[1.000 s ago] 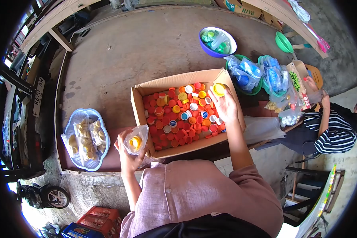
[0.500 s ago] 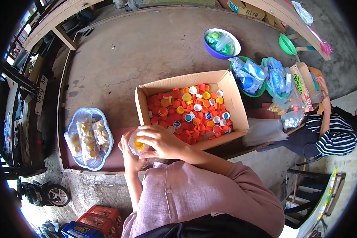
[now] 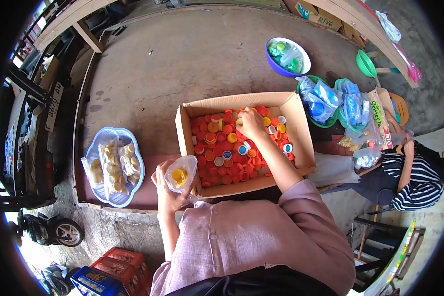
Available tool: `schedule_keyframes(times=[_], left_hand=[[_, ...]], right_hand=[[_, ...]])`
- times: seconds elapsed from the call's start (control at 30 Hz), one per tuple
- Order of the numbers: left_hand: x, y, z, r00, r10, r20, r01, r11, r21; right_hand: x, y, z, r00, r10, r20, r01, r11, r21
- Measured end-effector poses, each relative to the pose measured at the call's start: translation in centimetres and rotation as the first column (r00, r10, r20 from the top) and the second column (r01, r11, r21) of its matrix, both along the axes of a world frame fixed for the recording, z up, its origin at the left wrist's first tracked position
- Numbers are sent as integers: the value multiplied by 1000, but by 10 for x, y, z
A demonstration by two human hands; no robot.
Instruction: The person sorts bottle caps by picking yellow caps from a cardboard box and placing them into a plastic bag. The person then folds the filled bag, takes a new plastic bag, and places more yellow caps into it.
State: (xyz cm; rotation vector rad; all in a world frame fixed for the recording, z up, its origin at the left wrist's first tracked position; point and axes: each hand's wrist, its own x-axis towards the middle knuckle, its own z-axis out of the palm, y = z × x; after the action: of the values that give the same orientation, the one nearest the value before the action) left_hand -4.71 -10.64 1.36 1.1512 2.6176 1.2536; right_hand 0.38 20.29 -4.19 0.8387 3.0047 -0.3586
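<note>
My left hand [image 3: 167, 193] grips a clear plastic bag [image 3: 188, 164] in front of the box's near left corner. The bag's mouth is open, and yellow bottle caps [image 3: 178, 176] show inside it. Over in the cardboard box [image 3: 296, 116], my right hand [image 3: 252, 124] reaches down with its fingers pinched at a yellow bottle cap [image 3: 239, 122]; the fingertips are partly hidden. Red bottle caps [image 3: 217, 172] fill most of the box, with some yellow, white and blue ones mixed in.
Left stands a light-blue basket [image 3: 141, 172] with bags of pale caps [image 3: 112, 170]. A purple bowl [image 3: 276, 69] and green baskets [image 3: 325, 124] with bagged caps sit at the right. Beyond them, a person in a striped top [image 3: 419, 172] handles something. Soda crates [image 3: 123, 266] stand below.
My right hand has left the plastic bag and moved right into the cardboard box. My left hand keeps the bag, whose mouth now shows open. The view has shifted slightly.
</note>
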Motion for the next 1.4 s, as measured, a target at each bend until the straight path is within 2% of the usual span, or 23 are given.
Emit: schedule_keyframes(times=[0.03, 0.07, 0.17, 0.2, 0.4, 0.47, 0.5, 0.53, 0.6, 0.63, 0.67, 0.7, 0.73, 0.8, 0.9, 1.0, 1.07, 1.13, 1.2, 1.23, 1.27, 1.33, 1.4], left_hand=[[0, 0, -1, 1000, -4, -16, 4, 1000, -11], [1, 0, -1, 1000, -1, -13, 1, 1000, -13], [1, 0, -2, 1000, 2, 2, -2, 1000, 0], [1, 0, -2, 1000, -4, -6, 4, 1000, 4], [1, 3, 1, 1000, -15, -18, 15, 1000, -4], [1, 3, 2, 1000, -17, -16, 16, 1000, -7], [2, 3, 3, 1000, -11, 2, 11, 1000, -1], [2, 3, 4, 1000, -6, 21, 6, 1000, 5], [2, 4, 4, 1000, 1, 26, -1, 1000, 1], [3, 4, 3, 999, 11, 34, -10, 1000, -4], [3, 4, 3, 999, 9, 34, -9, 1000, -5], [2, 3, 1, 1000, -2, 19, 2, 1000, -15], [1, 3, 0, 1000, -14, 3, 14, 1000, -24], [1, 0, -3, 999, -32, 21, 32, 999, -6], [-2, -1, -10, 999, -41, 17, 41, 999, 8], [2, 0, -3, 1000, -13, 16, 13, 1000, 8], [3, 2, 3, 1000, 10, 26, -10, 1000, -2], [2, 2, 3, 1000, 6, 23, -6, 1000, 14], [2, 2, 3, 1000, 0, 18, 0, 1000, 17], [2, 2, 3, 1000, 0, 19, 0, 1000, 16], [2, 2, 3, 1000, 2, 20, -2, 1000, 18], [1, 2, 3, 1000, 6, 21, -6, 1000, 18], [2, 1, 4, 1000, -2, -7, 2, 1000, 1]], right_hand=[[2, 2, -6, 994, -5, -107, 2, 1000, -26], [5, 5, -10, 995, -2, -104, -1, 1000, -29], [9, 21, -18, 927, -1, -375, -105, 959, -262], [7, 27, -32, 868, -165, -469, -67, 896, -440], [15, -12, 24, 810, -215, -546, -57, 897, -437], [12, -32, 34, 675, -429, -600, -212, 666, -715], [12, -44, 38, 632, -477, -611, -332, 546, -769], [12, -65, 52, 585, -566, -580, -470, 346, -812], [15, -99, 71, 659, -510, -553, -622, 44, -782], [19, -112, 76, 741, -420, -524, -604, -75, -793], [16, -129, 73, 714, -370, -594, -669, -111, -735], [16, -144, 77, 759, -289, -583, -627, -86, -774], [15, -155, 74, 745, -186, -640, -629, 122, -768], [13, -164, 73, 679, 72, -730, -686, 417, -596], [13, -168, 72, 674, 218, -706, -703, 485, -521], [4, -142, 74, 604, 110, -789, -679, 590, -438], [-8, -109, 52, 726, -160, -669, -379, 719, -583], [-18, -65, 1, 738, -70, -671, -106, 970, -218], [-19, -47, -13, 902, -156, -402, 107, 984, -140], [-21, -44, -19, 920, -189, -343, 135, 975, -176], [-20, -43, -25, 920, -190, -342, 135, 975, -177], [-20, -45, -28, 839, -182, -513, -10, 937, -348], [-18, -49, -20, 814, -316, -487, 56, 878, -476]])
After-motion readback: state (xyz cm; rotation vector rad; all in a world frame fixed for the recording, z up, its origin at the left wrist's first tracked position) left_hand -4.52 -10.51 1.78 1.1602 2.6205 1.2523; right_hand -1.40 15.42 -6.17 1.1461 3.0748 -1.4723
